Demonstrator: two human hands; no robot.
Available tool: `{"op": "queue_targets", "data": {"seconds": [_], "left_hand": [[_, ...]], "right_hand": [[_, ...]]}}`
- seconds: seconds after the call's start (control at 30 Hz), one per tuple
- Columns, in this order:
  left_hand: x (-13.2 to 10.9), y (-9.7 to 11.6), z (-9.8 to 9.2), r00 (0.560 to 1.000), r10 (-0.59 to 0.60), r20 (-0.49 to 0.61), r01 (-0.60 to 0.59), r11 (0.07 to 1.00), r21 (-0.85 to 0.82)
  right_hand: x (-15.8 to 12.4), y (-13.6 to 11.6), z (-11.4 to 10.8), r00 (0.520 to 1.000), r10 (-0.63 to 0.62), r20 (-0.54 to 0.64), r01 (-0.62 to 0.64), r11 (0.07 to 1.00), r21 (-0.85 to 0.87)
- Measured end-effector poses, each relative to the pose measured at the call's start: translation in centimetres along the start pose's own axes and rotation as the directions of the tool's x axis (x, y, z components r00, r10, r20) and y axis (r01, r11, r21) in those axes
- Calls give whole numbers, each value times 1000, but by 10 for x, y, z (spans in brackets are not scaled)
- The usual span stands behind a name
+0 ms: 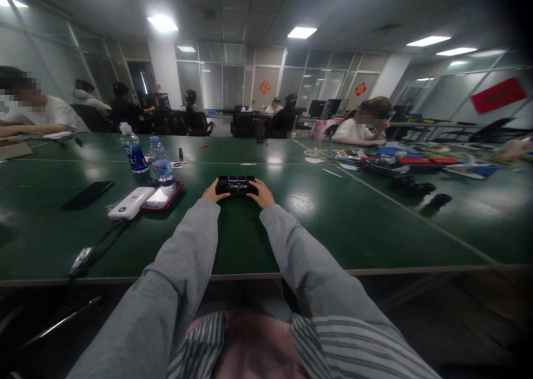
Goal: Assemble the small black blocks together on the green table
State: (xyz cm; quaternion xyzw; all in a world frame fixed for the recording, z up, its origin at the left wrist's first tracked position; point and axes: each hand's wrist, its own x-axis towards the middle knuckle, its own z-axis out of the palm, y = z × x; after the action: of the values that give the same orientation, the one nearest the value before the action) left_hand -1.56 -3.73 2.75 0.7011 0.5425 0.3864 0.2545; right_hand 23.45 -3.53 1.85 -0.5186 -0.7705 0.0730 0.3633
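Observation:
Both my arms, in grey sleeves, reach forward over the green table (pixel 245 240). Between my hands is a small black box-like device (pixel 236 186) with dark bluish panels along its top and some bright parts in the middle; its exact kind cannot be made out. My left hand (pixel 213 192) grips its left end, thumb along the near side. On the opposite end, my right hand (pixel 262 193) holds it the same way. The device is at or just above the tabletop; I cannot tell whether it touches. My fingers on the far side are hidden.
Left of my hands are a red-edged phone (pixel 163 195), a white power bank (pixel 131 203) with a cable, a black phone (pixel 87 195) and two water bottles (pixel 160 158). Tools and parts (pixel 400 160) clutter the right side. Other people (pixel 360 121) sit around the table.

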Motion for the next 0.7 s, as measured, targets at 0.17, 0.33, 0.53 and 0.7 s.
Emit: {"op": "queue_targets", "data": {"seconds": [0.17, 0.33, 0.53, 0.7], "left_hand": [[-1, 4, -1, 999, -40, -11, 40, 999, 9], [-4, 10, -4, 999, -38, 9, 38, 999, 1], [-2, 7, -1, 999, -39, -8, 39, 999, -38], [7, -11, 6, 998, -28, -57, 25, 998, -51]], "right_hand": [[0, 0, 0, 1000, 0, -5, 0, 1000, 5], [0, -1, 0, 1000, 6, -7, -6, 1000, 2], [1, 4, 0, 1000, -7, -15, 7, 1000, 30], [3, 10, 2, 998, -15, -63, 19, 999, 49]]}}
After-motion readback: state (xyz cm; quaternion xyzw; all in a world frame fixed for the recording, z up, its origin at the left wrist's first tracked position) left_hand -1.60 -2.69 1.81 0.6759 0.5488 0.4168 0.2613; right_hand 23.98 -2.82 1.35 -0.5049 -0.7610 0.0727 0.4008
